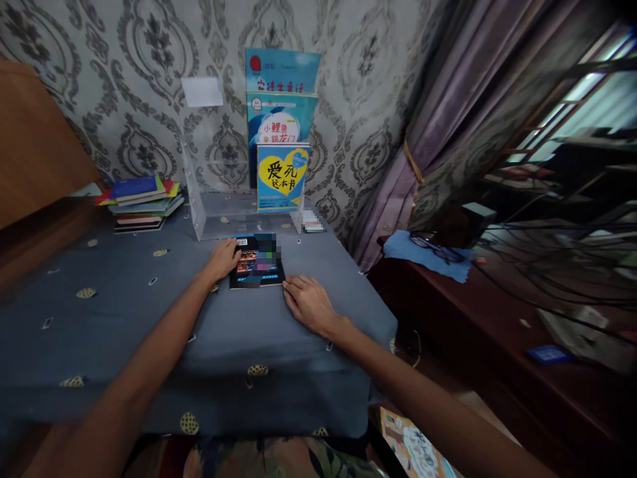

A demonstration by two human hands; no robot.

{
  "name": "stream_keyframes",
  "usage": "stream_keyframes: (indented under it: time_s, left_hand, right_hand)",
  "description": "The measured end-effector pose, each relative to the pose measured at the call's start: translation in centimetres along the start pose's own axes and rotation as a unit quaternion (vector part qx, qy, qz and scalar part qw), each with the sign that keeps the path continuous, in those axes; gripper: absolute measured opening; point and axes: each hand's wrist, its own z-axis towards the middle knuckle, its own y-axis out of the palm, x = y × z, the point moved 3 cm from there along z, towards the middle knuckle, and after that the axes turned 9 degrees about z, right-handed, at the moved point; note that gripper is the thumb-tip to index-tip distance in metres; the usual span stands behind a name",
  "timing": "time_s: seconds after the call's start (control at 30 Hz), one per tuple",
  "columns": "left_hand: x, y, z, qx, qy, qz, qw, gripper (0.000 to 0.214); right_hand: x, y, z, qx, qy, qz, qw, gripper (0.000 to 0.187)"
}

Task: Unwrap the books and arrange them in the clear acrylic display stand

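A dark book (271,279) with colourful pictures and a barcode lies on the patterned grey tablecloth, in front of a clear plastic display rack (239,222). At its upper left edge, my left hand (221,259) grips the book with curled fingers. My right hand (309,304) is closed at the lower right corner, fingertips against the edge; its thumb is partly hidden. Upright in the rack's right side are a yellow-and-blue book (283,179), a teal book (256,126) behind it, and a taller blue book (283,63) at the back. A blank white card (202,91) sits atop the rack's left side.
A stack of books (144,206) stands at the left back of the table. Small whitish items (313,221) lie behind the rack's right side. To the right, a dark red desk (478,312) bears glasses (438,249) on a blue cloth and tangled cables. Another book (415,445) lies low at the right.
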Motion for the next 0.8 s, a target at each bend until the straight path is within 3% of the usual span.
stream_keyframes:
  time_s: [0.3, 0.8]
  left_hand:
    - [-0.69, -0.10, 0.75, -0.025, 0.003, 0.002, 1.000, 0.023]
    - [-1.04, 0.57, 0.91, -0.053, 0.002, 0.046, 0.998, 0.052]
  right_hand:
    - [0.01, -0.05, -0.10, 0.009, -0.010, 0.000, 1.000, 0.027]
    - [-0.50, -0.64, -0.24, 0.018, -0.045, 0.030, 0.998, 0.020]
